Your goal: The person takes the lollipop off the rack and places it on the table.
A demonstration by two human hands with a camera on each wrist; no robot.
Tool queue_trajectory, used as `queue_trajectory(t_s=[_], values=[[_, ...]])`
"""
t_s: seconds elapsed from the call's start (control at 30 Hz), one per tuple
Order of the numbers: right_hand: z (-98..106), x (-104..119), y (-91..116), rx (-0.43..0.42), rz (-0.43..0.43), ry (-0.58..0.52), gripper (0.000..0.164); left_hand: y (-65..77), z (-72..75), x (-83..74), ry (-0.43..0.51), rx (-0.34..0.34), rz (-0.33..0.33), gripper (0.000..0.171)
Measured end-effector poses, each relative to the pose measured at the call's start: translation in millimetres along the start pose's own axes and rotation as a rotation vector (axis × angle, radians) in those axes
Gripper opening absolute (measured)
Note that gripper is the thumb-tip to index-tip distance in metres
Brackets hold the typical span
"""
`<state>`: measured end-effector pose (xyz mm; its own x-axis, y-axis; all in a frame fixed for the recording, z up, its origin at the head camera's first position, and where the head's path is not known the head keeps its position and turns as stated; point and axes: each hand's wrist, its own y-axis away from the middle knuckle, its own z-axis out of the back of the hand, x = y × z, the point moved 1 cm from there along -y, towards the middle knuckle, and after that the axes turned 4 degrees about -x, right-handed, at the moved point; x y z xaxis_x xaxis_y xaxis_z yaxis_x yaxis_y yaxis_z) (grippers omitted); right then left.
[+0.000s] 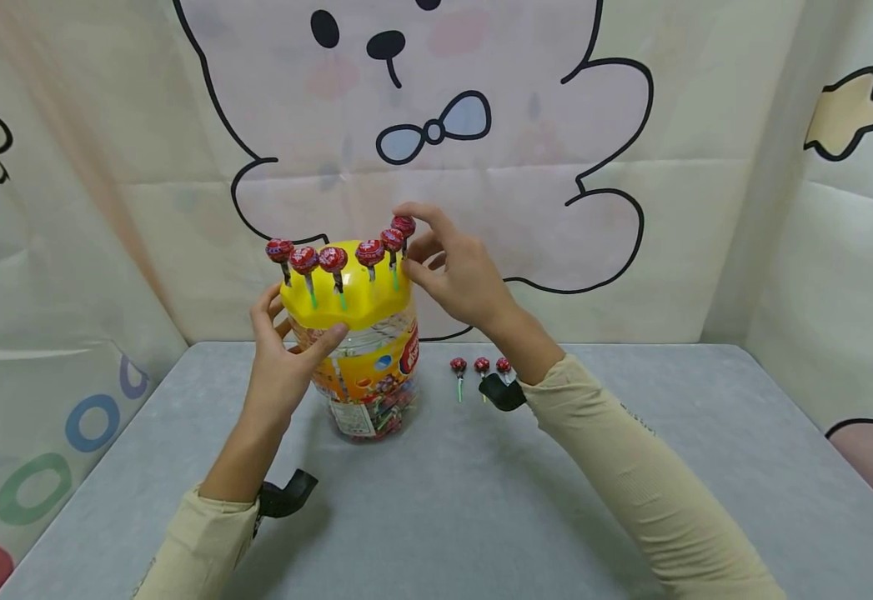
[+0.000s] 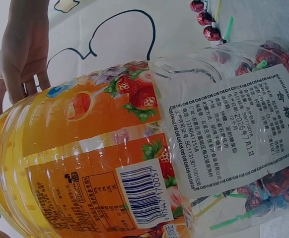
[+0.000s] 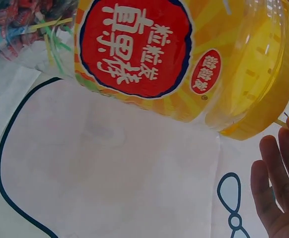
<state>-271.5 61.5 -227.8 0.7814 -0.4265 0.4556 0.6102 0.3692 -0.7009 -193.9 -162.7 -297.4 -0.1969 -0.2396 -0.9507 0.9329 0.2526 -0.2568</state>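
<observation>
A big clear plastic jar (image 1: pixel 376 371) with a yellow lid (image 1: pixel 353 312) stands upright on the table, lollipops visible in its lower part. My left hand (image 1: pixel 282 375) holds it near the lid, thumb at the front and fingers round the left side. Several red-wrapped lollipops (image 1: pixel 333 260) stand stick-down along the lid's edge. At the lid's right back edge, my right hand (image 1: pixel 462 271) pinches another lollipop (image 1: pixel 403 225), a finger on its wrapped head. The right wrist view shows its yellow stick (image 3: pixel 280 122) at the lid, between thumb and finger.
Three lollipops (image 1: pixel 459 365) lie in a row on the grey table (image 1: pixel 481 517), right of the jar and partly behind the right wrist's black strap (image 1: pixel 502 392). A cartoon-printed curtain (image 1: pixel 436 192) hangs behind the table's back edge.
</observation>
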Motion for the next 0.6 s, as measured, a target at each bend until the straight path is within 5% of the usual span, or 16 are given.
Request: queue_trajectory(t_s=[0.37, 0.6], values=[[12.8, 3.2, -4.2, -0.076, 0.018, -0.036, 0.051, 0.5, 0.3, -0.5, 0.01, 0.014, -0.001, 0.093], [27.2, -1.8, 11.8, -0.067, -0.033, -0.028, 0.052, -1.1, -0.2, 1.4, 0.002, 0.001, -0.017, 0.094]])
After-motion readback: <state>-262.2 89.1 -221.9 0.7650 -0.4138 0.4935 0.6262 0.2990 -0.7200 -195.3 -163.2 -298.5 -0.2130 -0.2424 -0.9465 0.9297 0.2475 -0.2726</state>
